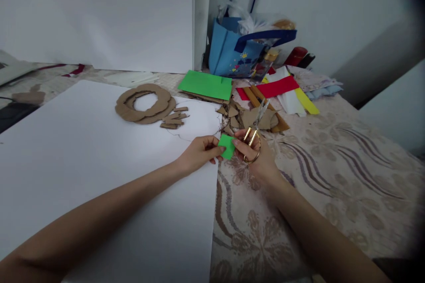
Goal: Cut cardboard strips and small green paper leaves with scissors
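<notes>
A small green paper piece [227, 146] is held between my two hands near the right edge of the white sheet [133, 212]. My left hand [201, 151] pinches its left side with thumb and fingers. The thumb and fingertips of my right hand [254, 150] touch its right side. Gold-handled scissors [253, 135] hang on the fingers of that same hand, blades pointing up and away. Beyond my hands lie small cardboard strips [173, 120], cardboard scraps [233, 115] and a larger green sheet [206, 85].
Wavy cardboard rings [145, 103] lie on the white sheet. A blue bag [229, 48] stands at the back. Red strips [278, 87], yellow and white strips lie right of it, near a brown strip [277, 117]. Patterned cloth [318, 163] covers the table.
</notes>
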Demonstrator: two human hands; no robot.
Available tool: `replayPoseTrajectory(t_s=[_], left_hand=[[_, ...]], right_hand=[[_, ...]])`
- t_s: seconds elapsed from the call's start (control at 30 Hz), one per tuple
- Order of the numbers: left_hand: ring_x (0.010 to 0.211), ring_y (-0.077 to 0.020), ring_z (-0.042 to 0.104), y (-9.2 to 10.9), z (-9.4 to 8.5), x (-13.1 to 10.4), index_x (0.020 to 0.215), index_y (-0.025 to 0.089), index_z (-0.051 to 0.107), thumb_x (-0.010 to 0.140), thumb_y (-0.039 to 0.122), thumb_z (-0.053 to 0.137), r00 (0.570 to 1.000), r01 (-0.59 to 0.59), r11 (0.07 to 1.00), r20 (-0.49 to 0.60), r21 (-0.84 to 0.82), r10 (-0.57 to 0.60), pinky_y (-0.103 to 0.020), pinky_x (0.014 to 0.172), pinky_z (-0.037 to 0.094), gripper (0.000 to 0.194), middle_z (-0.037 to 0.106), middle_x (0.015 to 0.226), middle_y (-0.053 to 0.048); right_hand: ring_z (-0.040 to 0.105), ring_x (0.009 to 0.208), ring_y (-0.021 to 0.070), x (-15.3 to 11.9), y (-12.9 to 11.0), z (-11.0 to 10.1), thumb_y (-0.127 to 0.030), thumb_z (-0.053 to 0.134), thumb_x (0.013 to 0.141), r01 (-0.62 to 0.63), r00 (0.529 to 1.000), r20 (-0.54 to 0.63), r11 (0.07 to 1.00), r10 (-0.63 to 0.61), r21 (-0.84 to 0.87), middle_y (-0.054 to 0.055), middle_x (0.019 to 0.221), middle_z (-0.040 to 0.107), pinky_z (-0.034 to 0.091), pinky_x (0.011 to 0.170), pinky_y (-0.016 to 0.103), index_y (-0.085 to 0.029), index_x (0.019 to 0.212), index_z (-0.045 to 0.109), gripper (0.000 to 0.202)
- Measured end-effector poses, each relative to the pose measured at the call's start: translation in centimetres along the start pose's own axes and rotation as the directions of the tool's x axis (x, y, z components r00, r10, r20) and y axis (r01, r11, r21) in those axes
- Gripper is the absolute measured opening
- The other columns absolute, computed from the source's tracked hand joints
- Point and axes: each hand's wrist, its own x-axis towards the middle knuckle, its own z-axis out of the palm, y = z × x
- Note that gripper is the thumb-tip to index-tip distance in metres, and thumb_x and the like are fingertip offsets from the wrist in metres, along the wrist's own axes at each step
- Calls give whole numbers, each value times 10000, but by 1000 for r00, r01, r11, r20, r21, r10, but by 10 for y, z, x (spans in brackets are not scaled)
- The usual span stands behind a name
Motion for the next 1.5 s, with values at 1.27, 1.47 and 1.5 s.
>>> replayPoseTrajectory(t_s=[1.27,1.47,1.5], left_hand=[[579,-83,539,-6,-13,1,760,129,545,749,347,659,997,40,982,-56,-184,-52,-227,557,470,246,575,672,4],[550,-76,530,-9,-14,2,726,127,524,735,317,668,996,56,983,-63,-177,-68,-222,548,461,238,565,623,9],[554,-75,530,-9,-14,2,730,125,529,729,319,673,996,56,983,-62,-176,-68,-221,547,460,241,566,633,7]], right_hand=[[455,485,80,-5,7,6,-333,722,683,-101,988,123,995,98,21,-44,644,512,313,403,202,-200,881,580,278],[462,491,84,-6,6,5,-317,709,703,-93,986,141,996,91,6,-45,626,509,311,411,205,-196,894,568,266],[465,493,85,-6,7,5,-310,709,705,-97,983,158,995,96,0,-45,625,512,314,414,206,-195,894,566,264]])
